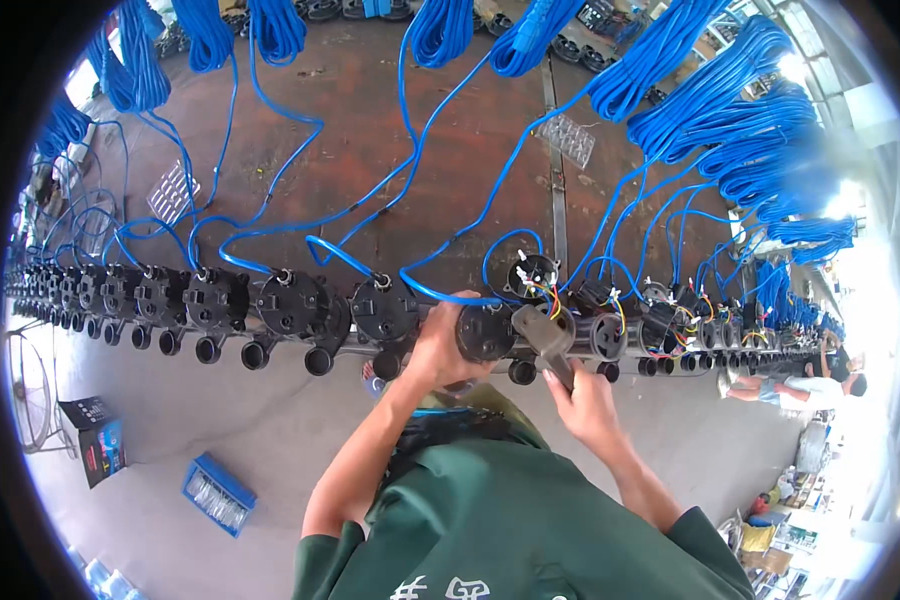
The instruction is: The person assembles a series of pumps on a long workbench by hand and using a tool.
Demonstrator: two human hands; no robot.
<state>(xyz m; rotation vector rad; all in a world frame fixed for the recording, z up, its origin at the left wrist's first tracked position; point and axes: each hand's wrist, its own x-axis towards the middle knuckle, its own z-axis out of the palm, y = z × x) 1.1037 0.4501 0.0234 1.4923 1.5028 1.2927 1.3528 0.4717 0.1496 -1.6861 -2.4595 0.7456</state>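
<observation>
My left hand (437, 352) is wrapped around the side of a round black pump housing (485, 335), its fingers partly hidden behind it. A blue cable runs into the top of that housing. In my right hand (586, 408) is a hammer (544, 332) with a blocky grey head, gripped by its short handle. The head is raised at the right side of the housing; whether it touches cannot be told. Just left stands another capped black housing (384, 308). Beyond the hammer, an uncapped unit (533, 275) shows coloured wires with white connectors.
A long row of black housings lines the table's near edge, with short pipe stubs jutting out. Coiled blue cables (660, 60) hang along the far side. Clear plastic trays (568, 140) lie on the brown table (370, 120). A blue crate (219, 494) sits on the floor. Another person (810, 392) is far right.
</observation>
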